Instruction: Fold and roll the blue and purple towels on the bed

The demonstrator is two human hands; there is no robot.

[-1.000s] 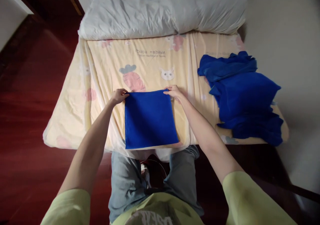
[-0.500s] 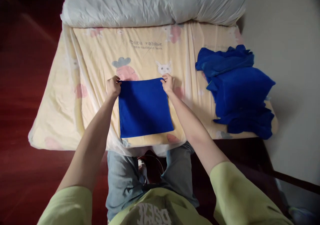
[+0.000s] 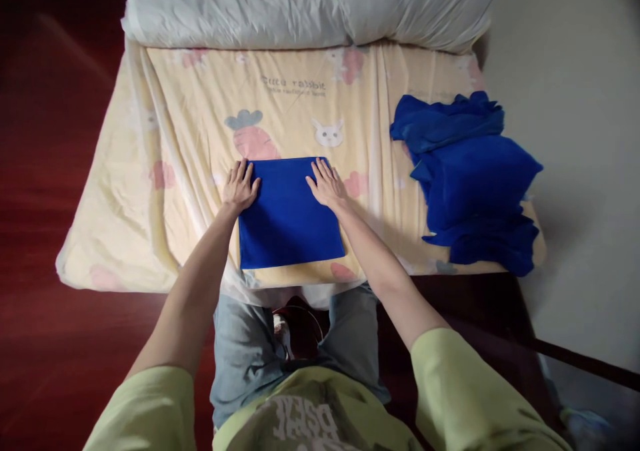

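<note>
A blue cloth [image 3: 293,221], roughly square and smooth, lies flat on the bed in front of me. My left hand [image 3: 241,185] rests palm down over its far left corner, fingers stretched out. Over the far right corner lies my right hand [image 3: 326,183], also flat with the fingers extended. Neither hand grips the cloth; both touch its top. Whether the cloth has more than one layer I cannot tell.
A heap of crumpled blue cloths [image 3: 470,177] lies on the bed's right side, close to the white wall [image 3: 580,171]. The yellow rabbit-print sheet [image 3: 185,124] covers the bed, with a bulky grey-white quilt [image 3: 310,11] along the far side. Dark red floor [image 3: 45,204] shows at left.
Both hands have let go of the cloth's far corners, which they had pinched. They now lie open on it, slightly nearer to me, fingers spread flat.
</note>
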